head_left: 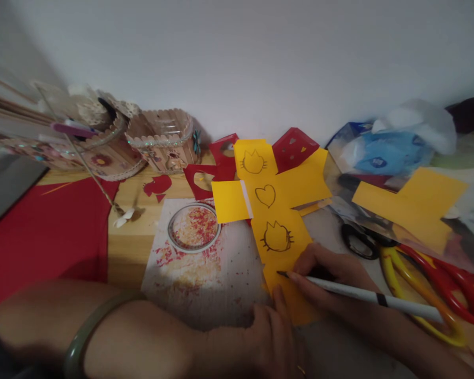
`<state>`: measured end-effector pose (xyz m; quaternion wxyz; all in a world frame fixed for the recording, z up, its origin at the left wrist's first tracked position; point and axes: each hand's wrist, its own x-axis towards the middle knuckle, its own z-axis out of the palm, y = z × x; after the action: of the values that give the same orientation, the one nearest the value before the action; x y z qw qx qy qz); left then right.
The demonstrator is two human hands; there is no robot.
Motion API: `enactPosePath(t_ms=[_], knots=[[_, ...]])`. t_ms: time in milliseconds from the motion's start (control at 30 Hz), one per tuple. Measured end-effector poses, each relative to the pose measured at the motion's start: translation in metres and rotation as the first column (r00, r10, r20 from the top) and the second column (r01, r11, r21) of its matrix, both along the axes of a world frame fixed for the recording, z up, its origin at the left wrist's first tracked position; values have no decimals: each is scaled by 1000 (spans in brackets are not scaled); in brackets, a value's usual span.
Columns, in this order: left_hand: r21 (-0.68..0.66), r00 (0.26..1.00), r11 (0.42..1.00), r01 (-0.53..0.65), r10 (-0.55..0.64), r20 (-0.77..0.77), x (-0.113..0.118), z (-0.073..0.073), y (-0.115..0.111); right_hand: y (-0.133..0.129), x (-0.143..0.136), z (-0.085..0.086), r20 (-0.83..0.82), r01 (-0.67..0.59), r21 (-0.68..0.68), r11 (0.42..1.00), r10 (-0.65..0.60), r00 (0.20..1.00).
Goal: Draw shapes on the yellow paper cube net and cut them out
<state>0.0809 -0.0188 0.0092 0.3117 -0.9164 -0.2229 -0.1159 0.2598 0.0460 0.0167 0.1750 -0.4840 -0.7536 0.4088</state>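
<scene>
I log the right hand [334,271] with its grip clamped on a white pen [347,290], black tip at the yellow cutout [294,213], just below the nearer cat drawing [277,238]. The left hand [272,337] has fingers on the cutout's near end; I cannot tell whether that grip is apart or together. Cutout lies partly over a stained board [237,279] on the counter [128,245].

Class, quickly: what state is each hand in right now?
Left hand: touching yellow paper; open or closed cannot be told.
Right hand: closed on a white pen.
</scene>
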Motion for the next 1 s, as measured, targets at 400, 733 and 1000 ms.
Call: enactPosePath(t_ms=[400, 733, 1000], knots=[[-39, 998, 998, 52, -51, 29, -2, -9, -2, 0, 0, 1, -28, -22, -41, 999, 21, 999], [-42, 997, 997, 70, -71, -15, -2, -7, -1, -1, -2, 3, -11, -4, -30, 1000, 4, 1000], [-54, 997, 995, 80, -81, -18, -3, -4, 1, 0, -3, 3, 2, 17, 24, 1000, -17, 1000]])
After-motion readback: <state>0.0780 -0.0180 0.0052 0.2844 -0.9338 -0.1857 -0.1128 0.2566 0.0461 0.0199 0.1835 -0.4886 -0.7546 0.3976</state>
